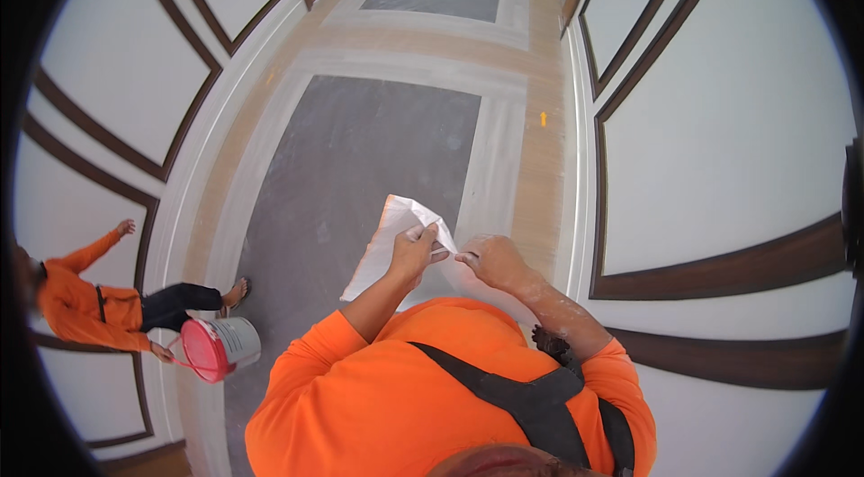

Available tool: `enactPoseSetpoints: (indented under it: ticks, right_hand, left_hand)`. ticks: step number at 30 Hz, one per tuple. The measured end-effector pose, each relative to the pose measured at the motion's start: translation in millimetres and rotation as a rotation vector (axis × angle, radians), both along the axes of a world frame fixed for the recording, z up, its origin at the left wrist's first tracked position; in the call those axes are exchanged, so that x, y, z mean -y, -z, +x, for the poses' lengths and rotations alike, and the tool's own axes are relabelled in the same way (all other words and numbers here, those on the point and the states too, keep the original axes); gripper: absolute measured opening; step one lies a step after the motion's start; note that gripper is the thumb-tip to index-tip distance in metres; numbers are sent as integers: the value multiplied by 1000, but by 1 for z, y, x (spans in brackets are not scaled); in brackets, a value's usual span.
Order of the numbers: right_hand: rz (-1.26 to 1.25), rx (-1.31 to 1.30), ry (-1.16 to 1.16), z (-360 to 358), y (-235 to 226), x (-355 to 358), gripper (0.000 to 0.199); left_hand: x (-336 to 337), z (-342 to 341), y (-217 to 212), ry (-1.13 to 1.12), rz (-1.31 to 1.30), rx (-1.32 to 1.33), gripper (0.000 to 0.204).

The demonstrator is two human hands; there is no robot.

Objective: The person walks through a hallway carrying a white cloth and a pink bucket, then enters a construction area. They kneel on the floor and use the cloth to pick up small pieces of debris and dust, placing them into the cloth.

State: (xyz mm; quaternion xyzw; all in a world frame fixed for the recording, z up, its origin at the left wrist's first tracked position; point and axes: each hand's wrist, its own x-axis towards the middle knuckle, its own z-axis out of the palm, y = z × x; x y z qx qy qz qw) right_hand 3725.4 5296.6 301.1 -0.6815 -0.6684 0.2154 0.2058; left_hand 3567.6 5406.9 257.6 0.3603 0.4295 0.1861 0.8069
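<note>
Both forearms rise from the lower edge of the view, out of orange sleeves, and meet in front of the chest above the floor. The left hand [413,248] is raised with the wrist bent slightly inward; its fingers are curled together and clamped on the right-hand edge of a white sheet of paper [382,252], thumb on the near face. The sheet hangs tilted, its upper corner folded over and its long side running down to the left, over the grey floor panel [360,153].

The right hand [490,261] sits just beside the left, knuckles up and dusted with white powder. Its fingers are closed together — they pinch the same sheet at the point where the two hands nearly touch. The fingertips are turned away from the camera, so the exact grip is hard to make out. The lower part of the sheet passes behind the right hand and forearm and is hidden.

A black strap [504,391] crosses the orange shirt [378,405] diagonally.

At the left wall, well apart, another person [90,301] in orange — bent by the lens rim — stands beside a white bucket [236,340] with a pink lid [203,349]. Whether that person's hand touches the lid cannot be told.
</note>
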Motion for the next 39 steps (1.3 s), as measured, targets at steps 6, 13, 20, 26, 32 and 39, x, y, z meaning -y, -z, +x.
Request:
enactPoseSetpoints:
  ticks: [6, 13, 20, 26, 32, 39]
  right_hand:
    - [-3, -378, 393, 132, -35, -141, 39]
    - [-154, -591, 319, 293, -40, -270, 37]
    - [-285, -571, 77, 441, -47, -429, 41]
    - [606, -220, 356, 738, -69, -606, 46]
    - [8, 385, 15, 838, -236, -754, 73]
    - [321, 722, 318, 1053, -220, -882, 90]
  left_hand:
    - [-163, 142, -17, 353, 490, -161, 27]
    - [-260, 291, -66, 45, 106, -10, 19]
    - [-389, 413, -52, -132, 138, -102, 29]
    - [-507, 604, 41, -175, -5, 102, 23]
    - [-648, 753, 76, 161, -37, 71, 20]
    - [-810, 930, 18, 313, 211, 66, 22]
